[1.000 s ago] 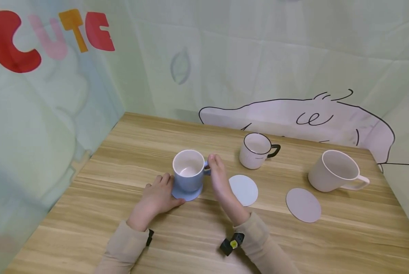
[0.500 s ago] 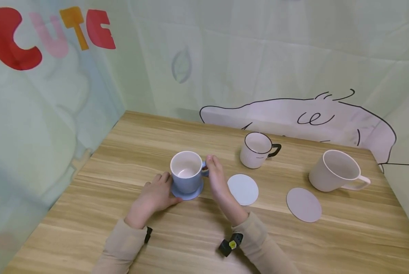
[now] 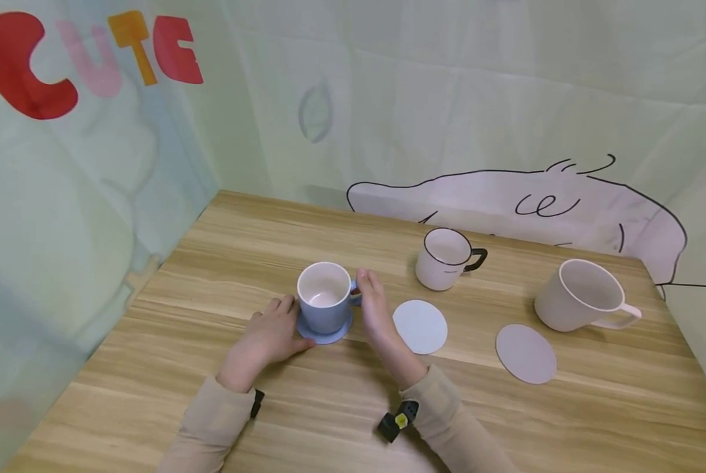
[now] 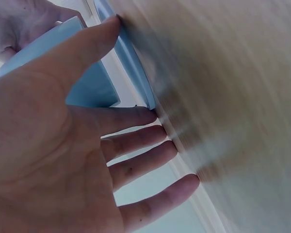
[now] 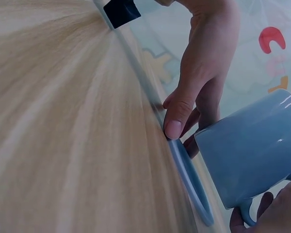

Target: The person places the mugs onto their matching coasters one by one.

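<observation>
- Fingers of left hand: straight, apart; tips down at wooden table, thumb and index finger touching rim of blue coaster.
- Right hand: fingers curled at handle of blue mug, holding it; exact finger placement partly hidden, so grip detail is hard to judge.
- Blue mug: above blue coaster, between the hands; both wrist views seem to show a narrow gap under its base.
- White mug, black rim and black handle: standing beyond the right hand, toward the back edge.
- White coaster: flat, just beside right forearm.
- Off-white mug: far right, handle pointing right.
- Greyish-pink coaster: flat, in front of off-white mug, near it.
- Black device, yellow spot: at right wrist, by beige sleeve.
- Backdrop: pale green, "CUTE" lettering at left.
</observation>
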A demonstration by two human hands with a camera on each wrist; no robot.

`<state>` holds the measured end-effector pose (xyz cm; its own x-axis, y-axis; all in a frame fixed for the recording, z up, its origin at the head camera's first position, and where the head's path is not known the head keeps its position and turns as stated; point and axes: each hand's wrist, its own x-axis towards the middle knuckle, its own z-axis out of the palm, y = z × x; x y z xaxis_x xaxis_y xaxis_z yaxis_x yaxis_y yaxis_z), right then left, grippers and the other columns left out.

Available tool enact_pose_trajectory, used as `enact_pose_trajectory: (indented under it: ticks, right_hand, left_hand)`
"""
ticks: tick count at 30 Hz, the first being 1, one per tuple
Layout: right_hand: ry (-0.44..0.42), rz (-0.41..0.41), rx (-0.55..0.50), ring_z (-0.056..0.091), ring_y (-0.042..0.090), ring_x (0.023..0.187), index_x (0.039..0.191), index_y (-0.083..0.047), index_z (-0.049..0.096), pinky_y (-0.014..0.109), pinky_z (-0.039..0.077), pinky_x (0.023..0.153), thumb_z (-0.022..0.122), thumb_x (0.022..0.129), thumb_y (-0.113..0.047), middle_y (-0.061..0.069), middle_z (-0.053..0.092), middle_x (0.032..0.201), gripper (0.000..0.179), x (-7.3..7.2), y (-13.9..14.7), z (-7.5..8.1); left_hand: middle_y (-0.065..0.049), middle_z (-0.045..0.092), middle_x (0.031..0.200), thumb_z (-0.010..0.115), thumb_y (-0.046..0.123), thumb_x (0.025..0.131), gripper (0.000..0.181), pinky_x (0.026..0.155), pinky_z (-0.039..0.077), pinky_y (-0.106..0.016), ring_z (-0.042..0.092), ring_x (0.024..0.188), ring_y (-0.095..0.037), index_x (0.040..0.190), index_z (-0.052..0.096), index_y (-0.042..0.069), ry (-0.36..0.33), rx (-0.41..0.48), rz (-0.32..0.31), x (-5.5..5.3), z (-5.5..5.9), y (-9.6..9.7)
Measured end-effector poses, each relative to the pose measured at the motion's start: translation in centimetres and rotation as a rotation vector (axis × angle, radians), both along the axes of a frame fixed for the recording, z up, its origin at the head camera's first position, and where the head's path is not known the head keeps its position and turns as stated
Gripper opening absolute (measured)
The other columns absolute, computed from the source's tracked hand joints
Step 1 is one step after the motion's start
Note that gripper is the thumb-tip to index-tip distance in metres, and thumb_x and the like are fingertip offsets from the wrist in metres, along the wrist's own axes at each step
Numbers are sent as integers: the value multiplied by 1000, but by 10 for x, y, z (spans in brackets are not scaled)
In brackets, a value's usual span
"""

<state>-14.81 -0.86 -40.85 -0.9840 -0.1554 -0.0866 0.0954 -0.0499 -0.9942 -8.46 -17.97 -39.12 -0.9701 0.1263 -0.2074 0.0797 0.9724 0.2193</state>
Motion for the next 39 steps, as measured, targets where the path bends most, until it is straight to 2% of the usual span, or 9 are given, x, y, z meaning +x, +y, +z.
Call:
enact_pose_trajectory:
  ticks: [3,7,10,19,28,39]
  right_hand:
    - [18,-15,-16,44,20,95,84,-7,48,31,34,84,34,104,-27,4,49,90,31,0,0,-4]
    - [86,-20,-47,44,19,91,80,-12,47,29,34,82,36,103,-31,2,48,87,32,2,0,-8]
    - [105,-21,-60,44,17,89,78,-13,46,28,33,81,37,102,-33,1,47,86,32,4,0,-10]
    - [7,-26,-49,42,16,91,82,-10,46,29,32,85,35,103,-23,1,46,88,27,1,-2,-11]
    - [-10,-31,-51,42,16,91,83,-11,47,27,32,83,36,103,-22,1,45,87,25,1,-5,-13]
    - [-10,-48,-4,44,20,94,82,-8,49,27,32,83,36,103,-25,2,46,88,30,-1,-4,-18]
  left_hand:
    - [-20,47,134,70,44,82,82,88,45,-58,44,125,-38,139,41,-6,-5,-1,-3,0,0,0]
    - [-21,45,138,70,44,83,83,90,44,-60,43,127,-38,141,38,-7,-16,7,-3,0,1,0]
    - [-21,44,140,70,45,83,84,92,43,-61,42,127,-39,141,38,-8,-19,10,-3,1,1,0]
    - [-22,44,141,69,45,83,86,93,43,-62,42,128,-40,142,36,-9,-24,5,-1,1,1,0]
    - [-21,44,140,69,45,83,87,93,43,-63,43,125,-39,142,35,-10,-24,9,5,1,1,0]
    - [-20,46,137,71,43,83,84,92,43,-63,44,124,-38,140,38,-8,-22,26,19,1,3,3]
